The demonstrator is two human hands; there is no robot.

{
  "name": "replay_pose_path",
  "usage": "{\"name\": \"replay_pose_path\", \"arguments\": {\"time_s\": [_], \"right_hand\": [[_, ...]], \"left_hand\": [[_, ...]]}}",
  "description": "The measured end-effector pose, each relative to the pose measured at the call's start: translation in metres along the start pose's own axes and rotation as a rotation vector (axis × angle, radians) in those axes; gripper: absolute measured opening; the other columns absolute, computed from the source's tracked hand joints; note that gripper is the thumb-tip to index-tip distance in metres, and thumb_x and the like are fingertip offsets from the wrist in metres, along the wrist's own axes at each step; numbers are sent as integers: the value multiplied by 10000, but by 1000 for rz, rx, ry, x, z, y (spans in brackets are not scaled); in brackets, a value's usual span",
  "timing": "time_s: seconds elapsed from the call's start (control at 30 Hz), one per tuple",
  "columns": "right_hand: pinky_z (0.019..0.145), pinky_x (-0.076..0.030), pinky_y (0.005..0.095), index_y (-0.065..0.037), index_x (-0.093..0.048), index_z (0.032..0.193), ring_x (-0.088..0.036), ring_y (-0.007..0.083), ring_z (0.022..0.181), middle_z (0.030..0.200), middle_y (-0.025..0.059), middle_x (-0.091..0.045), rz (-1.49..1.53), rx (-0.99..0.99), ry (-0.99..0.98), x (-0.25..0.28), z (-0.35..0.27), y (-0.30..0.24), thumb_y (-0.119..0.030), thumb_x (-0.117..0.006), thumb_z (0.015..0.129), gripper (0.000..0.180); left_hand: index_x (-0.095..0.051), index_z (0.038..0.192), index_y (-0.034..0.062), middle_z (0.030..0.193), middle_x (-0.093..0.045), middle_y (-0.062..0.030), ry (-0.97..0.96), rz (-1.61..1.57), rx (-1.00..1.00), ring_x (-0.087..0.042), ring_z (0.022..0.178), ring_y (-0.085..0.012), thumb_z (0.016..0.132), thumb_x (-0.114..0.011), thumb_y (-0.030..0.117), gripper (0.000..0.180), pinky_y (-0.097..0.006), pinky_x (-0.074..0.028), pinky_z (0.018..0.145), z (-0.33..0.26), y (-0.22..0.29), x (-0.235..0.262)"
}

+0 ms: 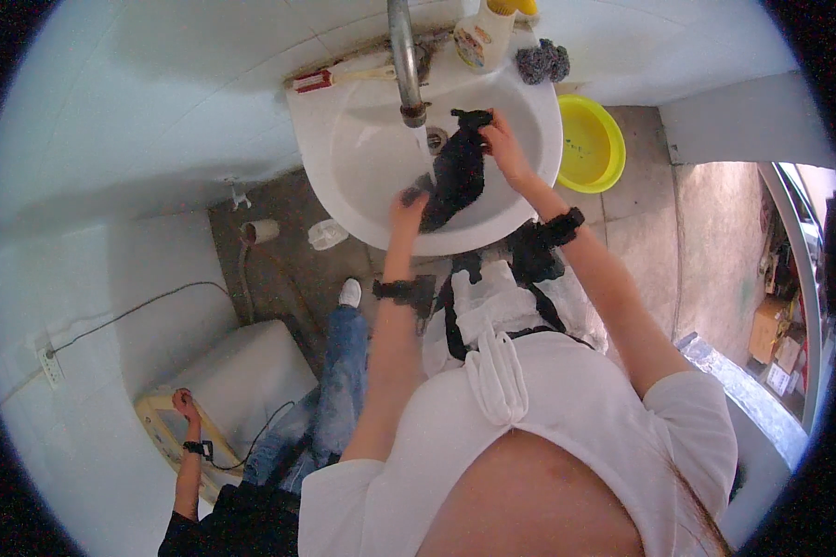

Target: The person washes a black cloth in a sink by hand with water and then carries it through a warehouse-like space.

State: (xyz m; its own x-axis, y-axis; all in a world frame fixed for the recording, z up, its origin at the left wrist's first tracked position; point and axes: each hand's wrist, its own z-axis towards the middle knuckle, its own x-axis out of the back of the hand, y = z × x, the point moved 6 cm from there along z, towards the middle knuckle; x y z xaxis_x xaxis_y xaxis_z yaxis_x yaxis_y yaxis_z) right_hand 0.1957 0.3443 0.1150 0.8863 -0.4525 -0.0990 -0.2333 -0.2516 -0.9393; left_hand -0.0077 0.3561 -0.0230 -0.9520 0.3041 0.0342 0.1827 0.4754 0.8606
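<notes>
A dark wet cloth (457, 172) hangs over the white washbasin (358, 167), stretched between my hands. My right hand (506, 150) pinches its bunched upper end near the right side of the bowl. My left hand (407, 206) is closed on the lower left part, close to the basin's front rim; the cloth partly hides its fingers. From the metal tap (404, 70) a stream of water runs down onto the cloth beside my left hand. Behind the cloth, the drain (437, 139) shows in part.
On the basin's back ledge lie a red-and-white handled brush (314, 82) and a white container (483, 39), with a grey scouring pad (542, 62) at the corner. A yellow basin (590, 144) is to the right. At left, another person's hand (185, 403) touches a washing machine (237, 381).
</notes>
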Motion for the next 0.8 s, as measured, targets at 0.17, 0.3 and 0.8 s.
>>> {"name": "replay_pose_path", "arguments": {"time_s": [0.17,0.3,0.8], "right_hand": [[767,-344,257,-14,-384,1109,-455,167,829,876,84,-498,-148,174,165,44,15,-12,-168,-333,802,347],[757,-365,282,-57,-390,1126,-478,199,837,901,129,-494,-124,231,40,41,14,-23,-205,-405,794,364],[686,-433,403,-33,-553,860,-514,336,785,870,144,-531,-1170,472,-274,26,-5,29,-240,-547,671,281]], "left_hand": [[-543,841,-13,717,-568,-106,-116,359,-237,-515,664,-180,672,-627,274,343,-288,-403,614,-28,73,-22],[-518,804,-3,667,-543,-93,-52,185,-317,-492,620,-164,697,-606,255,292,-286,-396,591,-36,80,-24],[-430,767,36,679,-405,-74,285,419,-776,-427,674,-255,604,-633,76,263,-331,-373,604,-56,125,-6]]}}
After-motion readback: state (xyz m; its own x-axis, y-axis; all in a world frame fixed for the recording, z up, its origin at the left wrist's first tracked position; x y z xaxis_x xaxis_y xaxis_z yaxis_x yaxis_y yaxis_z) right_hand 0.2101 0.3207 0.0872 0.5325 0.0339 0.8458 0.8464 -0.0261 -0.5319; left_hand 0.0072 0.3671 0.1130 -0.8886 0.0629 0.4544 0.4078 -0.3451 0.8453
